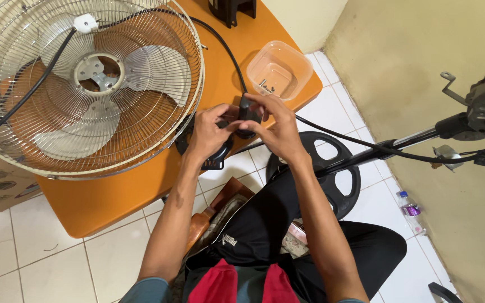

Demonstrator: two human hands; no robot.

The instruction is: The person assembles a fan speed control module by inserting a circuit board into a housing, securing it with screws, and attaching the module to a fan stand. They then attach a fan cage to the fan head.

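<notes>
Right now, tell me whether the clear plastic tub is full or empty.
Nearly empty: the tub holds only a few small screws.

1. Both forearms are stretched forward from the lower edge of the view, bare to the elbows, and are brought together at the wrists.
2. The left hand (209, 132) is turned palm inward, its fingers curled and its thumb pointed right.
3. The right hand (276, 129) is angled towards it, fingertips pinched together, the knuckles raised.
</notes>
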